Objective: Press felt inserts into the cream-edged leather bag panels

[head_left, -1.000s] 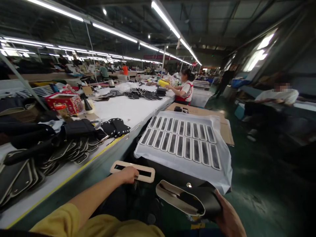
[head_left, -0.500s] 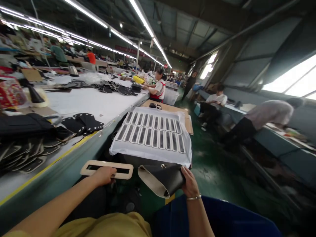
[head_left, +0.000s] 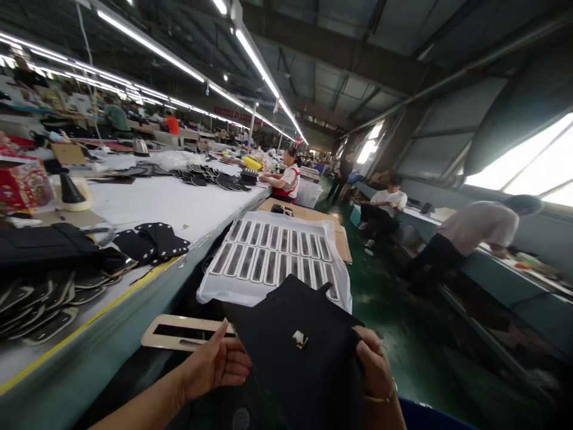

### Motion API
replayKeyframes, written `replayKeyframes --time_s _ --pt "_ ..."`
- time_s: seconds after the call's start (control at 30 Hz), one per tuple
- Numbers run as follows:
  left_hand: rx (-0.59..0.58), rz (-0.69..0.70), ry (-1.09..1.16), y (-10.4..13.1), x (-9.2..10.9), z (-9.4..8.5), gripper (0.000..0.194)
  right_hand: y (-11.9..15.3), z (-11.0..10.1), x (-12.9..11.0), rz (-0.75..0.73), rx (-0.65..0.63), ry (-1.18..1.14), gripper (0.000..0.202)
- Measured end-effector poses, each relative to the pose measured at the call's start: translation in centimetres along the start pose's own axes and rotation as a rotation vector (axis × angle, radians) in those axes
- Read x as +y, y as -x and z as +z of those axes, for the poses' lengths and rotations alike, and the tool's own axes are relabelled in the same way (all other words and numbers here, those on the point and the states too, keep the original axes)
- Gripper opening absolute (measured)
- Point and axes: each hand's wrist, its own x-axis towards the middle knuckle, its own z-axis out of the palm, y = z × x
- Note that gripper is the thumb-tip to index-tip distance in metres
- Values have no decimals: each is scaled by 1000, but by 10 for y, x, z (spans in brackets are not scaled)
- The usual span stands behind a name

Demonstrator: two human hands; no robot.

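Observation:
My right hand (head_left: 375,363) is closed around the edge of a black leather-like piece (head_left: 308,370), which is held up spread out and partly covers the stand behind it. A small metal fitting (head_left: 299,339) shows near its middle. To the left of that piece, my left hand (head_left: 219,361) is open, palm turned toward it, thumb up and fingers loosely bent. Its fingertips are close to the black edge; whether they touch it I cannot tell. Behind the left hand lies a beige oblong frame (head_left: 156,340) with a long slot, its right end hidden.
Rows of slotted oblong pieces (head_left: 242,263) lie on a white cloth (head_left: 208,292) ahead. A long white worktable (head_left: 129,200) on the left carries stacked black parts (head_left: 40,298). Ahead, a person in a red apron (head_left: 286,179) works at the table. Another person (head_left: 474,227) bends over a right-hand bench.
My left hand has let go of the beige frame and opened beside the black piece. My right hand has raised and turned the black piece, which now shows its broad dark face.

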Motion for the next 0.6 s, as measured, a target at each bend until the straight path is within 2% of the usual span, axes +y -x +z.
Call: replayKeyframes --time_s 0.13,0.17,0.23,0.33,0.43,0.5,0.6 --pt "-38 45 199 -21 8 4 56 -13 18 -21 -213 -618 99 39" --pt "-33 81 236 -24 13 2 51 -17 23 -25 -230 -733 118 40" --pt "6 176 292 -29 25 -1 44 -24 31 -30 -224 -872 194 40" --pt "126 295 369 -32 47 -2 37 -31 37 -39 -127 -893 437 40" --pt "225 347 378 -33 64 4 25 -29 40 -43 -23 -866 650 42" --pt "267 360 320 -33 68 11 20 -24 41 -40 -50 -846 736 43" --pt "301 355 278 -28 68 22 23 -13 40 -26 -165 -760 838 44"
